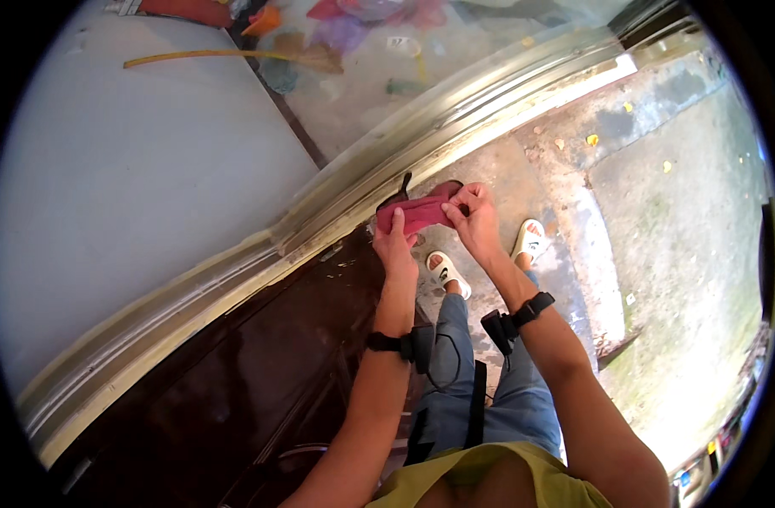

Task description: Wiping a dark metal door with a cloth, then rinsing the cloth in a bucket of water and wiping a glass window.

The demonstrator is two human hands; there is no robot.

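Note:
A dark pink cloth item [420, 215] with black edging is stretched between my two hands; its exact kind is unclear. My left hand [395, 244] grips its left end, with the thumb lying on top and the other fingers mostly hidden. On the other end, my right hand [479, 222] pinches the fabric between thumb and fingers. A short black strap or loop [406, 183] sticks up from the cloth's far left edge. Both hands are at about the same height, close to a pale metal frame.
The long metal frame [320, 203] crosses diagonally beside my hands. Beyond it lie a yellow stick [201, 56] and colourful bags [341, 32]. A glossy dark brown panelled surface [235, 372] fills the lower left. Concrete ground [667, 245] with scattered yellow leaves is at right, and my sandalled feet are below.

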